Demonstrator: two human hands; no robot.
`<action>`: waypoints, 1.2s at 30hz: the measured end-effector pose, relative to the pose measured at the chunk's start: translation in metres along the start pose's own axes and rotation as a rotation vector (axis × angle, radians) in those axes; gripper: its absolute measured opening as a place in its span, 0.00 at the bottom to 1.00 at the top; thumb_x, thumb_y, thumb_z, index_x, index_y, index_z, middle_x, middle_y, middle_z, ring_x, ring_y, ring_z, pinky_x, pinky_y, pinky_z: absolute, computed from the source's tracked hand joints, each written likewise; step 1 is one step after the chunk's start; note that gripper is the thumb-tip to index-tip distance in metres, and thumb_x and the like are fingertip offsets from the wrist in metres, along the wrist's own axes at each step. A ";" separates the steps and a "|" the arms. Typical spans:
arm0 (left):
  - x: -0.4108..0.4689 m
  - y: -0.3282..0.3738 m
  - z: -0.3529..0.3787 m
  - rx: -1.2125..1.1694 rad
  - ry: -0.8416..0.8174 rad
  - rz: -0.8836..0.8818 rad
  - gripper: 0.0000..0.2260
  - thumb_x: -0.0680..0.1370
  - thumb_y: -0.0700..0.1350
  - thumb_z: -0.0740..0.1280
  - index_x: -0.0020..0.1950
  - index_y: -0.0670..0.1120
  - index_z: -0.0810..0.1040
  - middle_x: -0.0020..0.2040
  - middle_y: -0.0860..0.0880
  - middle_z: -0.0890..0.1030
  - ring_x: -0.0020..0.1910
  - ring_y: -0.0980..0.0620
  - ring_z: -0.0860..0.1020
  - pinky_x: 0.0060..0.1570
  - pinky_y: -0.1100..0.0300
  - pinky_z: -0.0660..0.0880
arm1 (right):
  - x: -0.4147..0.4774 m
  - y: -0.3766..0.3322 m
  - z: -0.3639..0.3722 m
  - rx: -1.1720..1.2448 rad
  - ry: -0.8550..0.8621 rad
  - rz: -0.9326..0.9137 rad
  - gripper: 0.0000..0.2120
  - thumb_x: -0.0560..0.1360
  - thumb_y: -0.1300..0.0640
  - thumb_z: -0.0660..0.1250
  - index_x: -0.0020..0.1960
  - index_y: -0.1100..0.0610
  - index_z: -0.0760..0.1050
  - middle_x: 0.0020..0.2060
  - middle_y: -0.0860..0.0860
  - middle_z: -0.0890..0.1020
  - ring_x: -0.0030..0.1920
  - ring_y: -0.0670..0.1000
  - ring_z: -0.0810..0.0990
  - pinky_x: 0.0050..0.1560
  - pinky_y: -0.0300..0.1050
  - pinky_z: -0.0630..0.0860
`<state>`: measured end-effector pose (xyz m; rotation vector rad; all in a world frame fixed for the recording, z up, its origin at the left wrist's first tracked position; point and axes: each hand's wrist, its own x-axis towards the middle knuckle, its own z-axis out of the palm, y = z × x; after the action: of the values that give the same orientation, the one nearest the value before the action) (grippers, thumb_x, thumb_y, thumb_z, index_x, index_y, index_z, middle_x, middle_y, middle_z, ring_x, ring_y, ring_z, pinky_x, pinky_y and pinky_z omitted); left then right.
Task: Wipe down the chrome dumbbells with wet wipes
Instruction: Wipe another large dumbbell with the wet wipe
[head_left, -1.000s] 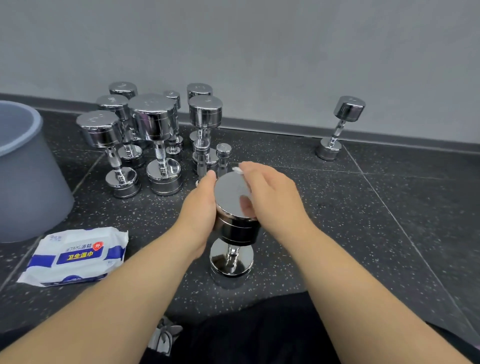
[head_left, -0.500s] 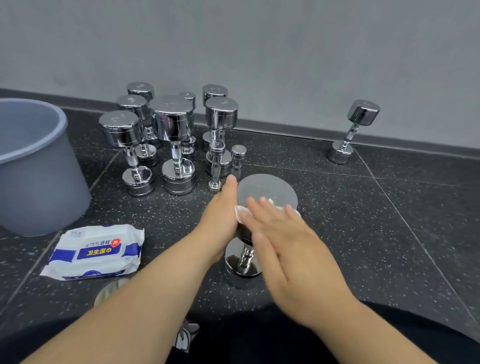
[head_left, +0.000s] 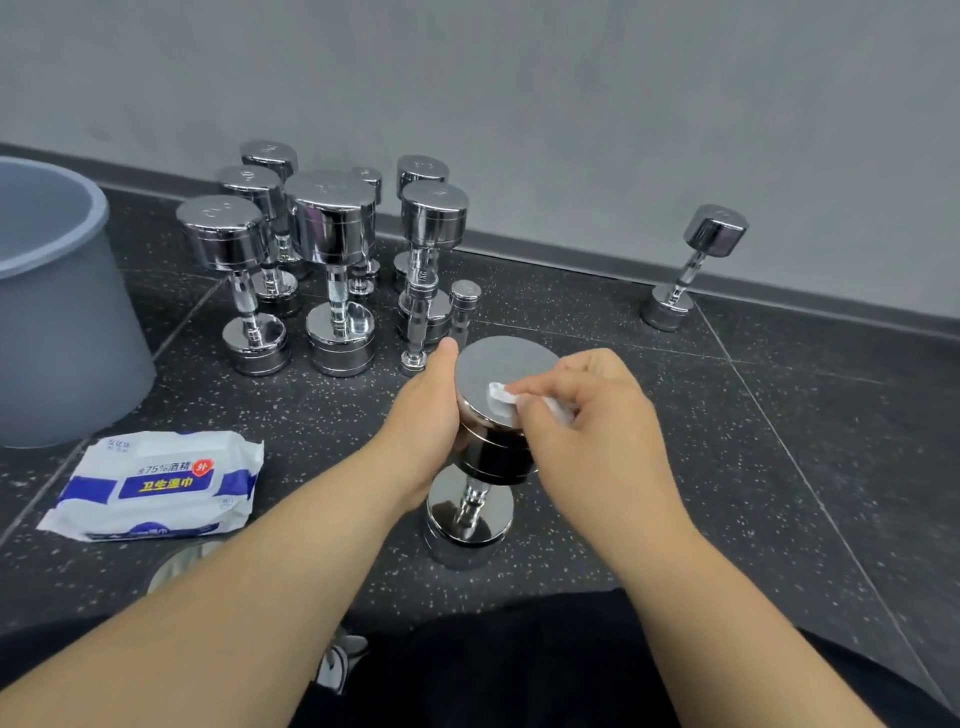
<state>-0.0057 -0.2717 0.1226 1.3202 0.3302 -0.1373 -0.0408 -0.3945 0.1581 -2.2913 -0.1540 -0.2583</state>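
Observation:
A chrome dumbbell (head_left: 498, 364) stands upright on the dark floor in front of me. My left hand (head_left: 428, 415) grips the side of its top head, thumb along the rim. My right hand (head_left: 587, 415) pinches a white wet wipe (head_left: 506, 396) and presses it onto the flat top face. A group of several upright chrome dumbbells (head_left: 332, 234) stands behind, near the wall. One more chrome dumbbell (head_left: 696, 265) leans alone at the back right. A white and blue wet wipes pack (head_left: 156, 483) lies on the floor at the left.
A grey bucket (head_left: 57, 312) stands at the far left. The grey wall with a dark skirting runs along the back. My dark trousers and a shoe (head_left: 337, 660) are at the bottom edge. Speckled floor tiles spread to the right.
My right hand has gone from the front edge of the dumbbell's top face, fingers flat, back onto the middle of the face, now pinching the wipe. The left hand keeps its hold.

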 end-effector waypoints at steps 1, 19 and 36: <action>0.000 -0.001 0.000 0.012 -0.009 0.001 0.21 0.84 0.56 0.53 0.43 0.49 0.79 0.31 0.54 0.83 0.33 0.56 0.80 0.36 0.59 0.74 | 0.004 -0.004 0.003 -0.051 -0.025 -0.024 0.09 0.79 0.58 0.66 0.45 0.49 0.83 0.45 0.42 0.72 0.54 0.44 0.70 0.47 0.28 0.65; 0.007 -0.003 0.000 0.037 0.019 -0.001 0.18 0.83 0.57 0.54 0.50 0.50 0.80 0.51 0.52 0.83 0.52 0.52 0.78 0.52 0.55 0.71 | 0.048 -0.003 -0.045 0.419 -0.024 0.332 0.03 0.78 0.55 0.67 0.50 0.48 0.78 0.37 0.48 0.84 0.31 0.45 0.80 0.35 0.50 0.77; 0.013 -0.006 0.003 -0.060 0.069 -0.003 0.18 0.81 0.55 0.58 0.36 0.51 0.80 0.38 0.50 0.80 0.39 0.52 0.76 0.43 0.56 0.72 | 0.097 -0.018 -0.039 -0.372 -0.646 0.130 0.22 0.59 0.39 0.79 0.48 0.47 0.77 0.32 0.44 0.83 0.23 0.39 0.76 0.33 0.40 0.70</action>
<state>0.0053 -0.2750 0.1136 1.2673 0.3921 -0.0844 0.0446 -0.4091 0.2190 -2.6664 -0.3015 0.5750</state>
